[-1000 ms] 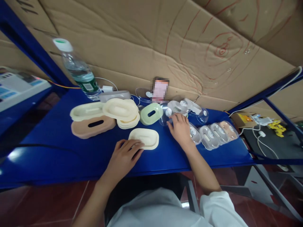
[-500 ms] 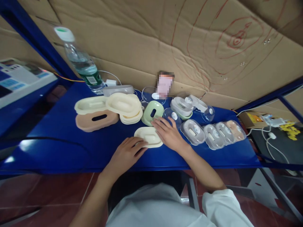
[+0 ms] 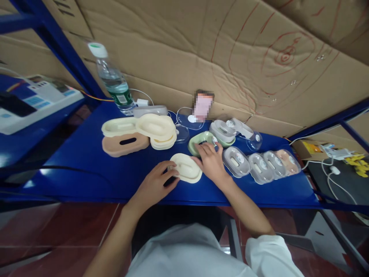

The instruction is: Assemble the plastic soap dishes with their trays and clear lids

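My left hand (image 3: 154,185) curls its fingers and thumb over the near left edge of a cream oval tray (image 3: 187,167) that lies on the blue table (image 3: 86,169). My right hand (image 3: 211,162) reaches just past that tray. Its fingers close on a green oval lid with a slot (image 3: 197,139), which lies low behind the tray. A clear dome cover (image 3: 235,161) sits right beside my right hand.
A stack of cream trays (image 3: 157,129) and a pink slotted lid (image 3: 125,144) lie to the left. A water bottle (image 3: 113,80) stands at the back. Several clear covers (image 3: 269,163) line the right side. A cardboard wall (image 3: 230,57) backs the table. Cables (image 3: 331,171) lie at far right.
My right hand has drawn the green lid to the right and laid it lower. My left hand has closed more on the cream tray's edge. The view shifted a little to the right.
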Demonstrator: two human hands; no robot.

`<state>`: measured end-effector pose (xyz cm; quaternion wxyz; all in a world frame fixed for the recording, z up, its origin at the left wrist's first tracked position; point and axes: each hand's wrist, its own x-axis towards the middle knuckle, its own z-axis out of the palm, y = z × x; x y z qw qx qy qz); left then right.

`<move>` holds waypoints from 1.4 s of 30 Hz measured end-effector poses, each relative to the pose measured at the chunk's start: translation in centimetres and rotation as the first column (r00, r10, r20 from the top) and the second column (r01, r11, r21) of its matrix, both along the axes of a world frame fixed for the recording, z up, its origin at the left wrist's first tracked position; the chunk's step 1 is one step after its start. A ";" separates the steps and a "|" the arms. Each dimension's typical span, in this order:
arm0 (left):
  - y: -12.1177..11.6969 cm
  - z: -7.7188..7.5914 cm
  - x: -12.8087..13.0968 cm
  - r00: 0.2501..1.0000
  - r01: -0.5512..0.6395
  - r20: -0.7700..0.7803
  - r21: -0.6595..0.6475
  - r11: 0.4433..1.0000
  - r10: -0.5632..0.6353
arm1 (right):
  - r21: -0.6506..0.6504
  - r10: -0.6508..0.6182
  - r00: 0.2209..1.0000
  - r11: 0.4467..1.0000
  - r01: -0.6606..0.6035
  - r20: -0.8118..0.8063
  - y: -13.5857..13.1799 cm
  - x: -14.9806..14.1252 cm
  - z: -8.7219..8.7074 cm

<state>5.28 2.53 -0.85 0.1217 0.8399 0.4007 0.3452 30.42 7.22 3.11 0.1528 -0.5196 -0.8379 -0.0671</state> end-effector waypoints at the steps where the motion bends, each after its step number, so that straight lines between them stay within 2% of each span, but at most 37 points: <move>1: 0.0 0.1 0.0 1.000 0.002 0.005 -0.011 1.000 -0.002 | -0.007 -0.022 1.000 1.000 0.022 0.019 0.0 -0.3 -0.2; 3: -0.1 0.2 0.1 1.000 -0.016 0.007 -0.028 0.999 0.016 | -0.032 -0.073 0.997 0.997 0.074 0.038 0.0 -0.5 -0.3; 6: 0.0 0.0 0.2 0.998 -0.065 -0.010 -0.045 0.997 0.065 | -0.063 -0.091 0.995 0.994 0.089 -0.030 -0.5 0.3 0.7; 9: 0.1 -0.4 0.2 0.991 -0.135 -0.020 -0.094 0.986 0.134 | -0.123 0.063 0.982 0.989 -0.086 -0.176 -1.4 2.2 2.0; 12: 0.3 -0.6 0.1 0.978 -0.207 0.003 -0.076 0.975 0.208 | -0.190 0.241 0.942 0.939 -0.287 -0.233 -1.8 3.8 2.1; 15: 0.5 -0.5 0.2 0.988 -0.145 -0.059 -0.016 0.989 0.144 | -0.189 0.243 0.944 0.939 -0.286 -0.221 -1.7 4.0 1.1; 18: 0.6 -0.6 0.3 0.993 -0.076 -0.091 -0.030 0.997 0.073 | -0.168 0.245 0.947 0.945 -0.282 -0.207 -1.6 3.1 0.3; 21: 0.6 -0.8 0.2 0.997 -0.070 -0.039 -0.081 0.994 0.067 | -0.168 0.348 0.918 0.910 -0.379 -0.189 -2.0 2.0 0.2; 24: 0.5 -0.8 -0.2 0.998 -0.053 0.004 -0.191 0.980 0.055 | -0.195 0.445 0.876 0.857 -0.477 -0.188 -2.4 1.2 -0.1; 28: 0.2 -0.5 -0.5 0.997 0.001 -0.074 -0.267 0.964 -0.022 | -0.206 0.486 0.858 0.833 -0.513 -0.168 -2.8 0.6 -0.7; 30: 0.2 -0.2 -0.4 0.988 0.003 -0.147 -0.236 0.972 -0.039 | -0.212 0.495 0.857 0.830 -0.515 -0.143 -3.0 0.3 -0.8; 33: 0.1 0.1 0.1 0.972 -0.045 -0.235 -0.132 0.990 0.013 | -0.233 0.477 0.875 0.845 -0.481 -0.077 -3.2 -0.2 -0.6; 35: 0.1 0.1 0.4 0.969 -0.044 -0.248 -0.094 0.995 0.020 | -0.257 0.460 0.886 0.850 -0.459 -0.060 -3.0 0.0 -0.2; 38: 0.3 0.0 0.6 0.973 -0.050 -0.230 -0.080 0.996 0.031 | -0.293 0.478 0.868 0.818 -0.495 -0.131 -1.6 1.0 0.4; 39: 0.4 0.0 0.6 0.975 -0.057 -0.220 -0.078 0.995 0.038 | -0.278 0.433 0.887 0.843 -0.461 -0.158 -0.9 1.5 0.6; 40: 0.4 0.0 0.5 0.977 -0.059 -0.207 -0.081 0.995 0.041 | -0.246 0.338 0.925 0.894 -0.374 -0.174 -0.2 1.8 0.6; 42: 0.6 0.0 0.2 0.985 -0.026 -0.173 -0.112 0.993 0.006 | -0.166 0.071 0.984 0.981 -0.099 -0.163 0.8 2.3 0.2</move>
